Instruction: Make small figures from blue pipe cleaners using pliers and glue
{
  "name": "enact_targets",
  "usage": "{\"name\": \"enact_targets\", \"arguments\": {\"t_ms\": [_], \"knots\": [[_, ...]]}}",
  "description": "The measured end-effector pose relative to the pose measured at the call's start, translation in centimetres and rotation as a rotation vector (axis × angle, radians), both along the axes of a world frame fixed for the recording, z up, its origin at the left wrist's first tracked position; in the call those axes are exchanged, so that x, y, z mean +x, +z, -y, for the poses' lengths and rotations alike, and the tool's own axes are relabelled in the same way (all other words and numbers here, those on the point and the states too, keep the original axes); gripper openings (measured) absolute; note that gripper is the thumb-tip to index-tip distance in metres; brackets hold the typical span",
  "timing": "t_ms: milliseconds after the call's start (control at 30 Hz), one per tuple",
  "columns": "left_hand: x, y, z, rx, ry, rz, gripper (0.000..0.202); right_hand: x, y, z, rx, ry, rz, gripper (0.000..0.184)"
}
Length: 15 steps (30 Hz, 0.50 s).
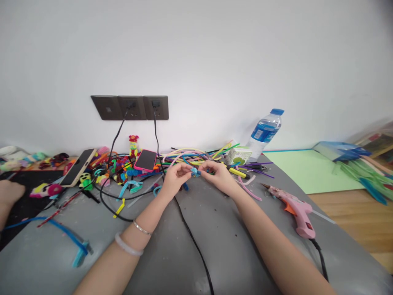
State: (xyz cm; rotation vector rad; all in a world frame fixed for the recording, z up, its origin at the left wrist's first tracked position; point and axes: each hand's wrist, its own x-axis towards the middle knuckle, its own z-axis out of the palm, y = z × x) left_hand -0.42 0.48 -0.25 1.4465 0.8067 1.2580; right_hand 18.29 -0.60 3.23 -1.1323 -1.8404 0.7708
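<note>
Two hands: both raised just above the grey tabletop (215, 246), meeting fingertip to fingertip near its far middle.
Left hand (173, 177): fingers curled in, thumb and forefinger pinched on the left side of the blue fuzzy piece (195, 172); a pale bangle (129, 246) and a silver bangle (141, 228) sit on the wrist.
Right hand (218, 174): fingers bent, tips closed on the right side of the same piece.
Blue fuzzy piece: small, held between the two hands, clear of the tabletop, just in front of the pile of coloured pipe cleaners (190, 155).
Black cable (190, 237): runs from below the hands toward the near edge, between the forearms.
Pink glue gun (296, 209): lies on its side to the right of the right forearm, well apart from the hand.
Water bottle (264, 133): upright near the wall, behind and right of the hands, with a green carton (239, 155) just beside it.
Pink phone (145, 160): lies left of the pile, below the wall sockets (130, 107).
Another person's hand (9, 194): at the far left edge, well apart.
</note>
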Motion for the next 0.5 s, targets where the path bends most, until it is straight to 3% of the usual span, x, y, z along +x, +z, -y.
{"name": "enact_targets", "arguments": {"t_ms": [500], "knots": [[0.10,0.11,0.08,-0.014,-0.027,-0.018,0.019,0.30,-0.17,-0.20,-0.047,0.038,-0.002,0.014]]}}
